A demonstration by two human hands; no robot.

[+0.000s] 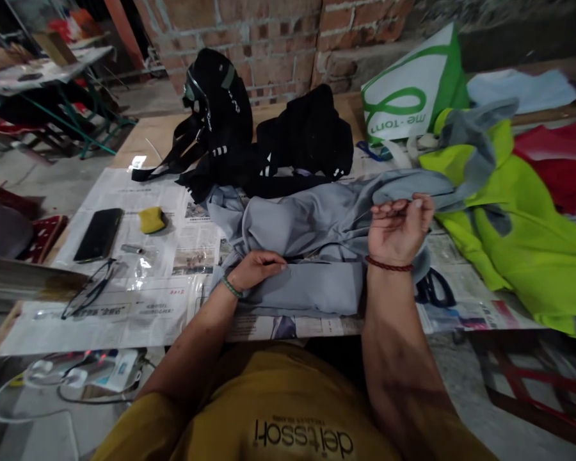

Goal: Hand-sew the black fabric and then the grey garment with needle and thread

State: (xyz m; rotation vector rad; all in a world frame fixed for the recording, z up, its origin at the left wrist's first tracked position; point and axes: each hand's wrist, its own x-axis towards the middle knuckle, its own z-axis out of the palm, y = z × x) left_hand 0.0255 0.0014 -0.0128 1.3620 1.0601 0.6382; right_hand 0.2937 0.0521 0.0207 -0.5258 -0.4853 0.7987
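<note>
"Pinching grey cloth [292, 221] on a papered table [139, 137], the left hand [256, 270] holds its folded edge, probably to steady it."

"And the right hand [397, 229]?"

"Raised above the cloth, its grip closed, apparently on a fine thread [352, 221] running down to it; the height likely tautens that line. What else it holds, I cannot tell."

"Why the newspaper [144, 320]?"

"Spread beneath, presumably for cleanliness. Scissors [432, 286] lie just beside the right forearm, conveniently near."

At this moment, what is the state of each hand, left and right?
Left hand: closed, holding the gray cloth.
Right hand: raised, fingers curled closed, apparently holding a thin thread.
</note>
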